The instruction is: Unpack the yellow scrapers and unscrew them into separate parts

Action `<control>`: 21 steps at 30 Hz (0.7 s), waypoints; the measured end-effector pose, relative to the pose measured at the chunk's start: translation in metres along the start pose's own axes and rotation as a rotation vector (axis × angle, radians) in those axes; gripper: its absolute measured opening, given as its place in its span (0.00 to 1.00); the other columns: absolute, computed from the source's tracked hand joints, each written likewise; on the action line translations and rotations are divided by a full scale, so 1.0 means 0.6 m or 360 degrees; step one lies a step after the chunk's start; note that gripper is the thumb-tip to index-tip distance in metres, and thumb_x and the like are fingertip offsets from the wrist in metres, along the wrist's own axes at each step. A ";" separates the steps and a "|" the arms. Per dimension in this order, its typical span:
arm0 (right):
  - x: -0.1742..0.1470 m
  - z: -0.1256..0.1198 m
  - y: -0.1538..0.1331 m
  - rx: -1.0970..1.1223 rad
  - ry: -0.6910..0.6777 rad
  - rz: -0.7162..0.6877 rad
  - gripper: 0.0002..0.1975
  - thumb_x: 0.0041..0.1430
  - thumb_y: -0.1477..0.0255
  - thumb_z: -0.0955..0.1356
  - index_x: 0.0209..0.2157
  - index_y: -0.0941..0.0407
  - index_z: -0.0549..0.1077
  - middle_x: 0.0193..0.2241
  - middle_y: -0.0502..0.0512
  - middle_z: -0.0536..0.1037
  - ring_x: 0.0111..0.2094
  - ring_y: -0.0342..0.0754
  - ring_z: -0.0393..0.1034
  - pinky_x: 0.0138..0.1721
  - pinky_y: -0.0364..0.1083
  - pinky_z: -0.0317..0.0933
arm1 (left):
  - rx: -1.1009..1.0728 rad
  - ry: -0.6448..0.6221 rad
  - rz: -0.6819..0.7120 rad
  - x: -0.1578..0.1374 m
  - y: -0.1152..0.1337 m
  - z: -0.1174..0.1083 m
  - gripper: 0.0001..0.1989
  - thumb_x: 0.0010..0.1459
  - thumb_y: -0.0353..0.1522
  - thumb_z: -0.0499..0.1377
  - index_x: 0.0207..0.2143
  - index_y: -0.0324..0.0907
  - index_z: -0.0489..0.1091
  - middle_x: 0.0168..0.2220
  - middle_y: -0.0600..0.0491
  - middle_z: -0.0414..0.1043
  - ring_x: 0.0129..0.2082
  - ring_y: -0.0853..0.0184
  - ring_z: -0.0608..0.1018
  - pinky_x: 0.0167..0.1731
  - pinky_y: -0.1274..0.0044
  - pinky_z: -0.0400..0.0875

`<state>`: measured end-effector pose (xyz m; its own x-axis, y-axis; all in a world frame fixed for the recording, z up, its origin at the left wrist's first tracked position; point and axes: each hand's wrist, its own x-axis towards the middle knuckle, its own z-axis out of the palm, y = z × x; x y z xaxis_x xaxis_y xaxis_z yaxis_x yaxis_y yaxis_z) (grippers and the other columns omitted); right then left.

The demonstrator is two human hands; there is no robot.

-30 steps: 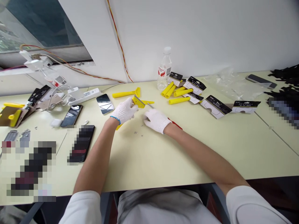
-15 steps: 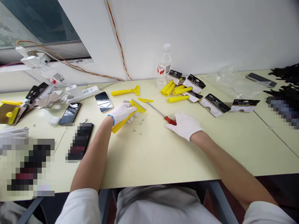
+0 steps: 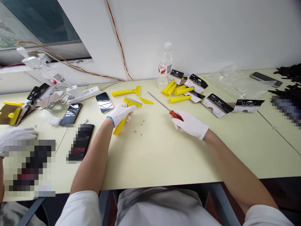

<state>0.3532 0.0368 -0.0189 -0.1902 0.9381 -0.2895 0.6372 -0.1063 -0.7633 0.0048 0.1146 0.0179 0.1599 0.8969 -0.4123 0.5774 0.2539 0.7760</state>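
My left hand (image 3: 122, 113), in a white knit glove, is closed around a yellow scraper (image 3: 119, 128) just below its head, which points up and to the right. A red-handled screwdriver (image 3: 176, 115) is gripped in my gloved right hand (image 3: 190, 123), its long metal shaft aimed up and left. Near the screwdriver's tip lies a loose yellow cover piece (image 3: 146, 100). Several tiny metal screws or nuts (image 3: 141, 125) are scattered on the table between my hands. Another yellow scraper (image 3: 125, 92) rests flat behind my left hand.
Yellow tube handles (image 3: 180, 99) and black-and-white cardboard packaging (image 3: 217, 105) lie at the back right beside a plastic bottle (image 3: 165, 67). Phones (image 3: 104, 102) and a power strip (image 3: 88, 94) are on the left. A co-worker's gloved hand (image 3: 18, 137) rests at the far left.
My right hand has lifted the screwdriver and drawn it slightly right, away from the cover piece. My left hand has tilted the scraper's head leftward. The co-worker's hand has slid right.
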 end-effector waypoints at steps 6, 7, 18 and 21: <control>0.006 0.028 -0.020 0.0371 -0.0002 0.0035 0.14 0.69 0.59 0.72 0.39 0.51 0.66 0.25 0.46 0.72 0.23 0.45 0.60 0.27 0.45 0.55 | 0.0114 0.0331 0.0066 0.016 0.010 0.013 0.16 0.61 0.45 0.69 0.31 0.46 0.70 0.23 0.55 0.74 0.25 0.66 0.74 0.34 0.71 0.73; 0.008 0.032 -0.019 0.0362 0.0024 0.0017 0.15 0.72 0.55 0.70 0.38 0.51 0.67 0.23 0.45 0.69 0.23 0.45 0.59 0.27 0.45 0.54 | 0.0148 0.0356 0.0095 0.019 0.013 0.015 0.16 0.62 0.45 0.68 0.32 0.45 0.71 0.23 0.55 0.74 0.24 0.66 0.74 0.33 0.71 0.73; 0.017 0.048 0.012 0.0178 0.0024 -0.0142 0.28 0.81 0.46 0.61 0.38 0.53 0.75 0.24 0.46 0.68 0.26 0.47 0.62 0.32 0.47 0.56 | 0.0241 0.0468 0.0234 0.014 0.046 0.031 0.17 0.67 0.48 0.64 0.30 0.48 0.72 0.29 0.49 0.81 0.33 0.56 0.81 0.39 0.63 0.79; 0.020 0.050 0.016 0.0158 0.0026 -0.0153 0.27 0.82 0.47 0.60 0.37 0.53 0.74 0.24 0.46 0.68 0.26 0.47 0.62 0.32 0.47 0.56 | 0.0255 0.0479 0.0231 0.015 0.045 0.033 0.17 0.67 0.47 0.64 0.31 0.47 0.72 0.30 0.49 0.82 0.33 0.57 0.81 0.38 0.65 0.79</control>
<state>0.3346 0.0371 -0.0468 -0.2343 0.9507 -0.2032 0.5394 -0.0469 -0.8408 0.0376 0.1225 0.0255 0.0206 0.9918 -0.1262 0.6877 0.0775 0.7218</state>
